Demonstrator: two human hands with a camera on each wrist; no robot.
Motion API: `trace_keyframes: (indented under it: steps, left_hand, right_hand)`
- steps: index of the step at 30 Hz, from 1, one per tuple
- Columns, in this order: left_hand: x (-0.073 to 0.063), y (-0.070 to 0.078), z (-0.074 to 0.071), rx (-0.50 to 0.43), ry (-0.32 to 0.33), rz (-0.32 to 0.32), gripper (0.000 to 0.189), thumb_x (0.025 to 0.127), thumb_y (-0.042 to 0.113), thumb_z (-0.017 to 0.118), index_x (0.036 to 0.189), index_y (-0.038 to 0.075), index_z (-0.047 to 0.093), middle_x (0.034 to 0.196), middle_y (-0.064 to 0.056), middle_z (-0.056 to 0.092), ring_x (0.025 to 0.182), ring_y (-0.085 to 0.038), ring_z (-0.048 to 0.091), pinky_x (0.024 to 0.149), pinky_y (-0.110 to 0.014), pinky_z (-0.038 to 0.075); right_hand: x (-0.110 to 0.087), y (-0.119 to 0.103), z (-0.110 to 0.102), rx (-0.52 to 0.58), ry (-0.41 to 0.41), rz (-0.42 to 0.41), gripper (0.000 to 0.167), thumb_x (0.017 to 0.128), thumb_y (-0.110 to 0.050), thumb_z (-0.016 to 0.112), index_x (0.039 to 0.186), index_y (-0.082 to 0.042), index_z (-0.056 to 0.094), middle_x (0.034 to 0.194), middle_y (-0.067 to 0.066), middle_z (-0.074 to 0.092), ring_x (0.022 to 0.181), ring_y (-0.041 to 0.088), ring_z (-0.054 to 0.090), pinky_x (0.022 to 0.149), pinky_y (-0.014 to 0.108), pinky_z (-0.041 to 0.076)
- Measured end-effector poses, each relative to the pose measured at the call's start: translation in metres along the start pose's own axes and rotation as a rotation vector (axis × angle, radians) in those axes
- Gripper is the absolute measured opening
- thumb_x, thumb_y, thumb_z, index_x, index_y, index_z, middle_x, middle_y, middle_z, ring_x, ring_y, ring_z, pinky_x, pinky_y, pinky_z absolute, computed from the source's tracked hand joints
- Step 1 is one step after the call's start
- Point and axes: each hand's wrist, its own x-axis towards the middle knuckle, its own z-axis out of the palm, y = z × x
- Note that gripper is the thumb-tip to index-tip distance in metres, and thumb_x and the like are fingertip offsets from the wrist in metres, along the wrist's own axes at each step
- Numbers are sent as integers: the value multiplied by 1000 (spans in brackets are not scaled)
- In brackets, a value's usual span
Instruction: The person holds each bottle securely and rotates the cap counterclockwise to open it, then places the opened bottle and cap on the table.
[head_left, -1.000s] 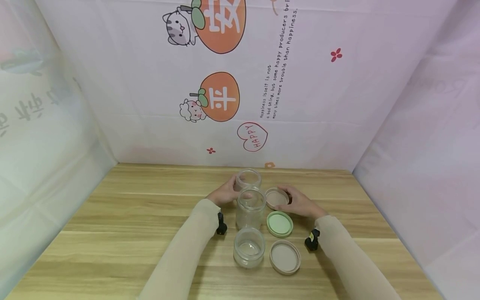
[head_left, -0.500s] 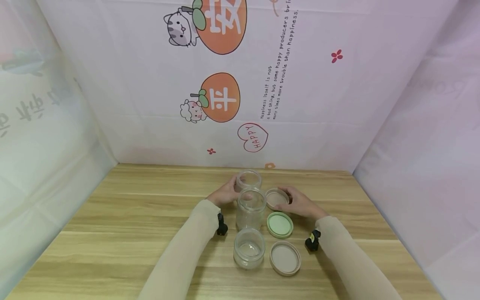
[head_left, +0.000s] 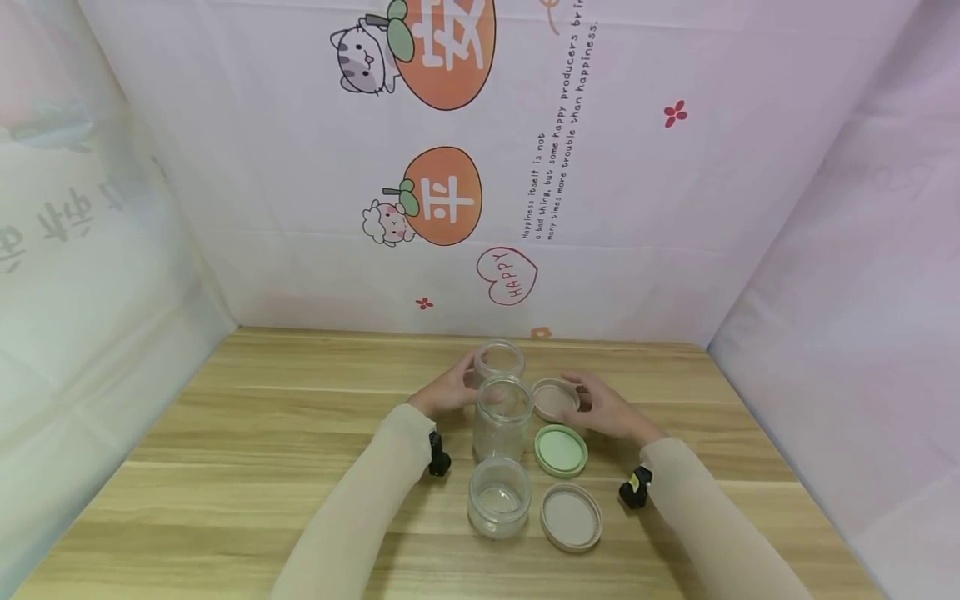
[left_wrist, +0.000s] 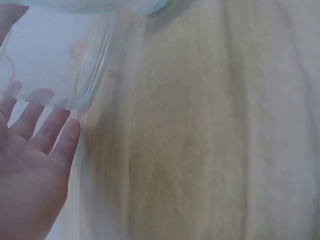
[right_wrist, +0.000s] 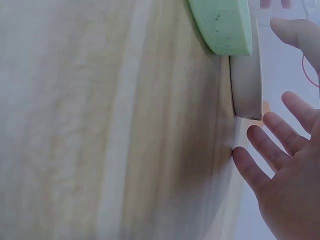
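In the head view my left hand (head_left: 447,388) is at the left side of the farthest glass jar (head_left: 510,370). The left wrist view shows its fingers straight and spread, fingertips overlapping that jar (left_wrist: 55,55), with the thumb at the upper left. Spread fingers of my right hand (head_left: 609,408) surround the right side of the far beige lid (head_left: 556,400), which lies hollow side up. From the right wrist, gaps show between those fingers and the lid's rim (right_wrist: 247,85). A green lid (head_left: 561,450) lies nearer.
Two more open glass jars stand in line toward me, a tall one (head_left: 501,429) and a short one (head_left: 498,504). Right of the short jar lies another beige lid (head_left: 572,518). Behind the wooden table (head_left: 285,417) hangs a printed white cloth (head_left: 622,208).
My right hand has loosened from the far lid and drawn slightly right, fingers spreading. The left wrist has shifted a little left. Jars and lids stay where they were.
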Motion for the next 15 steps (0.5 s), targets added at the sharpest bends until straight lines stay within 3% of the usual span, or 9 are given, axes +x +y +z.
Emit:
trace_keyframes:
  steps: [3, 9, 12, 15]
  left_hand:
    - [-2, -5, -2, 1, 3, 7, 90, 88, 29, 79, 158, 33, 23, 162, -10, 28, 143, -33, 34, 112, -57, 30]
    - [-11, -5, -7, -23, -8, 13, 87, 90, 29, 78, 158, 34, 24, 161, -6, 30, 143, -33, 34, 111, -59, 31]
    - [-14, -5, -10, -15, -18, 12, 87, 91, 31, 76, 159, 32, 22, 161, -3, 28, 144, -32, 33, 111, -56, 32]
    - [-17, -10, -14, 16, -27, 24, 89, 93, 34, 74, 161, 23, 17, 162, -8, 26, 144, -34, 32, 112, -54, 33]
  right_hand:
    - [-4, -1, 0, 10, -1, -18, 79, 92, -25, 75, 153, 3, 32, 152, 28, 33, 135, 54, 35, 108, 62, 34]
    - [-11, 1, 0, -22, 29, -6, 82, 89, -33, 78, 153, -3, 35, 151, 25, 36, 135, 51, 37, 107, 66, 31]
    - [-15, 2, 0, -42, 43, -17, 82, 88, -37, 79, 152, -6, 38, 152, 23, 37, 134, 50, 38, 106, 68, 31]
    - [-20, 2, -1, -48, 52, -31, 80, 89, -37, 78, 152, -7, 39, 152, 21, 37, 135, 51, 37, 105, 70, 31]
